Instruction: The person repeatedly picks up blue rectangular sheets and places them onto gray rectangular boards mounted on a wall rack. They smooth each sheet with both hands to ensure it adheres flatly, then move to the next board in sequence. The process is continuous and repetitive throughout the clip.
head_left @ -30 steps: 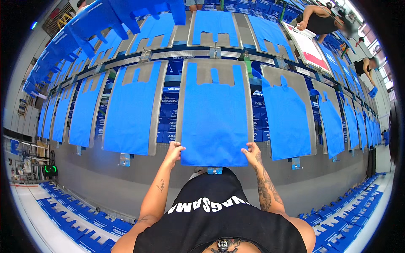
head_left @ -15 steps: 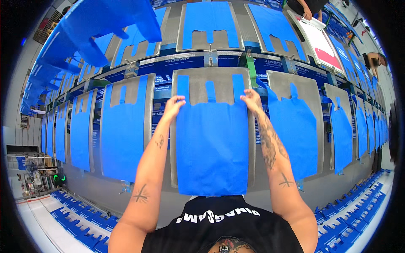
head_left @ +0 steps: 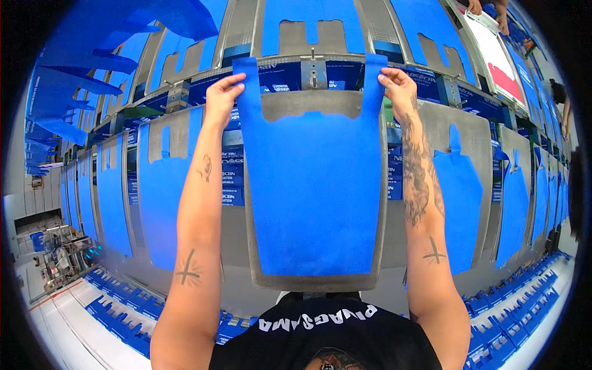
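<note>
A blue fabric vest-style bag (head_left: 314,197) lies over a grey flat board (head_left: 311,102) in front of me. Its two handle strips stretch past the board's far edge. My left hand (head_left: 225,98) pinches the outer edge of the left strip between thumb and fingers. On the other side, my right hand (head_left: 399,89) pinches the right strip the same way. Between the strips the bag's upper edge dips, baring part of the board. The bag's bottom edge ends a little short of the board's near edge.
Neighbouring boards carry similar blue bags (head_left: 163,203) on both sides and in a farther row. Metal brackets with upright pins (head_left: 313,71) stand beyond my board. At the upper right, another person's hands (head_left: 502,18) are at a white framed screen (head_left: 493,52). Blue bags hang at upper left.
Both hands have moved away from me, from beside the bag's body to the handle strips. The bag has shifted farther up the board, and its middle tab no longer shows standing up.
</note>
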The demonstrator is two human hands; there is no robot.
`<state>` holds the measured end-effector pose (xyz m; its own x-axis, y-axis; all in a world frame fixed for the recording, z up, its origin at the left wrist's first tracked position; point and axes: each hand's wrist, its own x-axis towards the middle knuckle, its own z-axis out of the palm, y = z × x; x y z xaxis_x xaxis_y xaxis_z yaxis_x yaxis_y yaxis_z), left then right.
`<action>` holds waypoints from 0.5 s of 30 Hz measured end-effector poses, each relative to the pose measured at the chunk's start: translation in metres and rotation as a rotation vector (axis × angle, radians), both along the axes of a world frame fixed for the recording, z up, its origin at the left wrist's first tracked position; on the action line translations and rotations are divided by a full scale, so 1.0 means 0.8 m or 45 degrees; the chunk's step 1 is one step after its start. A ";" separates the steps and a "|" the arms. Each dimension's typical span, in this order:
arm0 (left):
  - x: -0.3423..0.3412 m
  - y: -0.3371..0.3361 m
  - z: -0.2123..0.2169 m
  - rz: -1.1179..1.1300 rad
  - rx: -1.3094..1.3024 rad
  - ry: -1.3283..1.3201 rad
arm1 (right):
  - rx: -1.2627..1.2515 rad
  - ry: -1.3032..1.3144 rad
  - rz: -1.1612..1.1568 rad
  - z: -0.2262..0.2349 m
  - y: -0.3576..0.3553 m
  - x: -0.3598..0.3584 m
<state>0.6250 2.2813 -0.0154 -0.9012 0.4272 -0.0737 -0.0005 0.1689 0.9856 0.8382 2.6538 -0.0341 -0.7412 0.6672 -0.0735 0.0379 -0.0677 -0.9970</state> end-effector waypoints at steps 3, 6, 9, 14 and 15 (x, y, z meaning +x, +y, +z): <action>-0.039 0.015 0.004 0.024 0.226 -0.032 | -0.046 0.173 -0.141 -0.002 0.021 -0.037; -0.027 0.044 0.001 0.056 0.000 0.077 | 0.224 0.030 -0.235 -0.023 0.027 -0.030; 0.015 -0.032 -0.080 0.253 -0.496 0.394 | 0.647 -0.214 -0.194 -0.050 -0.040 0.003; 0.286 -0.127 -0.058 -0.237 -0.684 0.604 | 0.968 -0.228 0.168 -0.065 -0.183 0.250; 0.335 -0.153 -0.048 -0.337 -0.742 0.642 | 0.996 -0.328 0.309 -0.054 -0.216 0.298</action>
